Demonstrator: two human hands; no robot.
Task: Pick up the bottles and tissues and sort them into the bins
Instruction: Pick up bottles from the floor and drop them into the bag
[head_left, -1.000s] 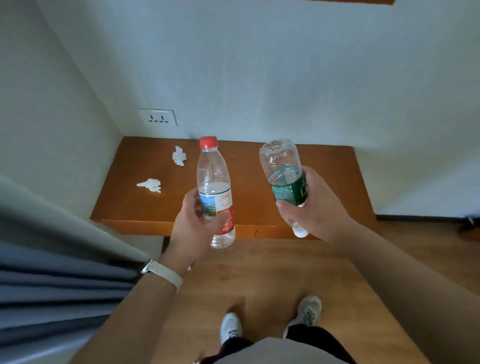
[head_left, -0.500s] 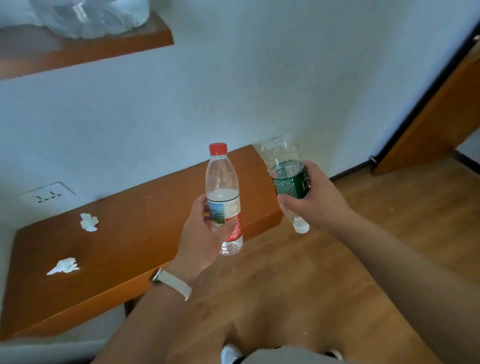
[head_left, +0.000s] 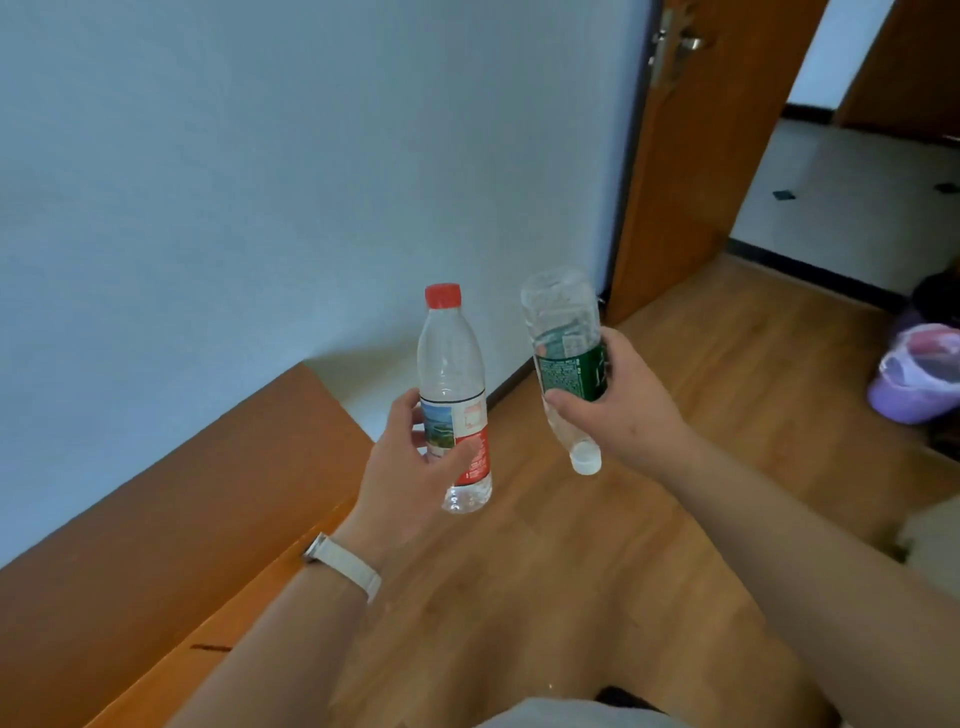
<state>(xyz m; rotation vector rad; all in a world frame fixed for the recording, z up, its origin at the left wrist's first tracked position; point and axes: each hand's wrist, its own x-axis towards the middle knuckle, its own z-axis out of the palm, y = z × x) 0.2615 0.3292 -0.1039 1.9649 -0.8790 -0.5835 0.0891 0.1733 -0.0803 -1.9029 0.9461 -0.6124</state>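
A pale, plain wall (head_left: 270, 171) fills the left and centre; below it runs a low orange-brown wooden ledge (head_left: 171, 519). The floor (head_left: 597, 571) is wood planking, and a brown door (head_left: 696, 156) stands open beside white tiles (head_left: 852, 202)

Clear glossy plastic bottles (head_left: 453, 395), smooth wood floor (head_left: 597, 561), matt wall (head_left: 260, 182)

Wooden bench and wood floor

The orange-brown bench (head_left: 171, 525) runs along the left wall, its visible top bare; on the plank floor (head_left: 597, 561), far right, stands a lilac bin (head_left: 906, 400) with a bag liner.
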